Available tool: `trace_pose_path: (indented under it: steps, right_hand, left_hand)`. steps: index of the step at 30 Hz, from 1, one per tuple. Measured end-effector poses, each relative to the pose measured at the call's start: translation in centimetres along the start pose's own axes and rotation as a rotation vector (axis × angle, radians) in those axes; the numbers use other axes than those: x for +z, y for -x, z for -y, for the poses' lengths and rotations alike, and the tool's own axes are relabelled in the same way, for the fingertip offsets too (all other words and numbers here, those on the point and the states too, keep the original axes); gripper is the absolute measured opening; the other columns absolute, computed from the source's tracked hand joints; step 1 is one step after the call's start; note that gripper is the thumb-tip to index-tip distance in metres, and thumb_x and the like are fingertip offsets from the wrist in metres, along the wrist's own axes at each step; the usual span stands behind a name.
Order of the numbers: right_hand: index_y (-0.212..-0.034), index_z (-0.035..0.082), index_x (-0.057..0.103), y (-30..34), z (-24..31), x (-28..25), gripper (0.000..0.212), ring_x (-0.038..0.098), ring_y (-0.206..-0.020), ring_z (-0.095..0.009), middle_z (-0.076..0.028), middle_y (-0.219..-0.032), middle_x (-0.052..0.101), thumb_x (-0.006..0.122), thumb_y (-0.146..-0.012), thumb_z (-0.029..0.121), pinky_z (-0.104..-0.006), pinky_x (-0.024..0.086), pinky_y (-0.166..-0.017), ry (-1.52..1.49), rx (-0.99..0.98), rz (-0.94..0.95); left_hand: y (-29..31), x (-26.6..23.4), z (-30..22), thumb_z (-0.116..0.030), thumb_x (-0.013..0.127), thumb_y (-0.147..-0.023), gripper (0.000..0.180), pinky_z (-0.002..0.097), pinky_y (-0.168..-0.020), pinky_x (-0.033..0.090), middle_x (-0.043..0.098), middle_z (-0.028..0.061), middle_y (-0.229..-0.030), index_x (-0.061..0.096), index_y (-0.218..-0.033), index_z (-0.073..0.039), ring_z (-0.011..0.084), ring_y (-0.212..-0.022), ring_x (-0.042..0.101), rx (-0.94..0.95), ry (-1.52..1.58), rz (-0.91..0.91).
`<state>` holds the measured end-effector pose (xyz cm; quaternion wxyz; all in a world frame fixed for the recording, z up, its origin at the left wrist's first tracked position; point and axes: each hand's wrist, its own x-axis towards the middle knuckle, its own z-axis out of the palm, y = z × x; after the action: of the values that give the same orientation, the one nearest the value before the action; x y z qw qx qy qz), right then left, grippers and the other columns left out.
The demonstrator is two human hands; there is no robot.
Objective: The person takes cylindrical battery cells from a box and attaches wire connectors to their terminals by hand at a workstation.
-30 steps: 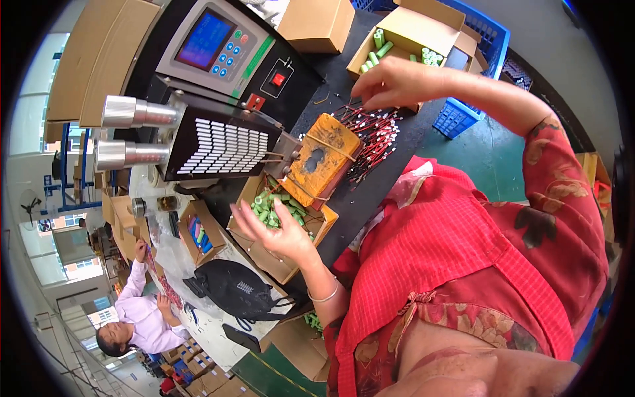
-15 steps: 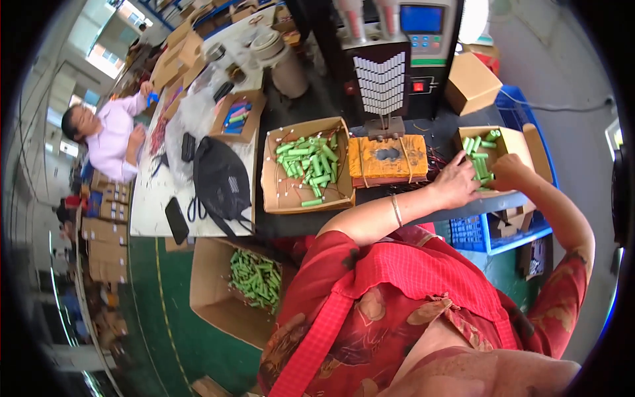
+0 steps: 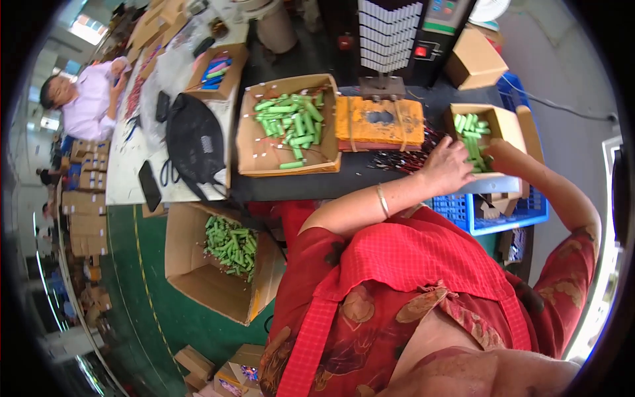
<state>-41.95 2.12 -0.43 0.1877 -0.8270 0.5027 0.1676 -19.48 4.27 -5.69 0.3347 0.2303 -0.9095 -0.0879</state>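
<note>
At the right of the bench, an open cardboard box holds green cylindrical batteries. My right hand reaches over its right side, curled, with the fingertips down among the batteries; what they grip is hidden. Against the box's left side is my left hand, its fingers bent but apart and nothing visible in them. Thin dark and red wires lie in a bundle beside that hand. Left of them, a worn yellow block with bands round it sits under a black machine.
A larger cardboard box of green batteries with wires stands left of the block. Below the bench is another carton of batteries. A blue crate sits under the right box. A person stands across the white table.
The view has shifted, so the bench appears higher and further left. Both hands stay at the right box. More of the wire bundle shows beside my left hand.
</note>
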Motion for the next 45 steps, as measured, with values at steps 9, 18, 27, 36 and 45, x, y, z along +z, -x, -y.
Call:
trace_pose_path:
  steps: [9, 18, 27, 36, 45]
  right_hand:
    - [-0.1, 0.002, 0.064, 1.3, 5.6, -8.4, 0.029, 0.062, -0.062, -0.014, -0.01, -0.075, 0.065, 0.061, -0.075, 0.015, -0.0263, 0.049, -0.056, -0.418, 0.248, 0.054]
    - [-0.115, 0.001, 0.048, 2.8, 10.1, -5.9, 0.047, 0.064, -0.077, -0.027, -0.018, -0.091, 0.061, 0.065, -0.077, 0.022, -0.0312, 0.052, -0.067, -0.305, 0.024, -0.463]
    - [-0.078, 0.004, 0.066, -9.6, 8.7, -1.3, 0.013, 0.062, -0.065, -0.032, -0.013, -0.07, 0.063, 0.058, -0.075, 0.014, -0.0379, 0.051, -0.063, -0.173, -0.075, -0.704]
    - [-0.085, 0.007, 0.068, -13.9, 12.5, -1.2, 0.015, 0.067, -0.08, -0.024, -0.011, -0.087, 0.067, 0.054, -0.08, 0.011, -0.0325, 0.054, -0.066, 0.125, 0.446, -0.441]
    - [-0.1, 0.0, 0.058, -10.3, 10.5, -2.6, 0.021, 0.061, -0.074, -0.011, -0.005, -0.082, 0.063, 0.058, -0.087, 0.017, -0.0242, 0.051, -0.071, -1.198, -0.092, -1.147]
  left_hand:
    - [-3.8, -2.0, 0.2, -0.023, 0.076, -0.065, 0.086, 0.0382, -0.097, 0.037, 0.047, 0.0205, -0.118, 0.028, -0.132, 0.001, 0.0337, -0.113, 0.045, -0.281, 0.614, -0.043]
    - [-2.0, -1.0, -1.7, 0.0, 0.07, -0.072, 0.049, 0.0242, -0.071, 0.048, 0.059, 0.0021, -0.094, 0.049, -0.116, -0.008, 0.0125, -0.084, 0.059, -1.032, 1.752, 0.07]
    - [4.5, -2.4, -3.5, -0.019, 0.069, -0.08, 0.022, 0.0244, -0.061, 0.049, 0.062, 0.0046, -0.078, 0.06, -0.092, -0.004, 0.0116, -0.069, 0.06, -1.053, 1.683, 0.35]
    - [8.1, -4.6, -3.4, -0.007, 0.07, -0.076, 0.019, 0.0233, -0.059, 0.05, 0.063, 0.0058, -0.079, 0.059, -0.089, 0.001, 0.0115, -0.067, 0.06, -1.017, 1.618, 0.259]
    - [10.1, -12.6, 0.4, -0.004, 0.065, -0.079, 0.028, 0.0235, -0.066, 0.051, 0.063, 0.0069, -0.09, 0.057, -0.105, 0.003, 0.0117, -0.076, 0.06, -0.863, 1.379, 0.066]
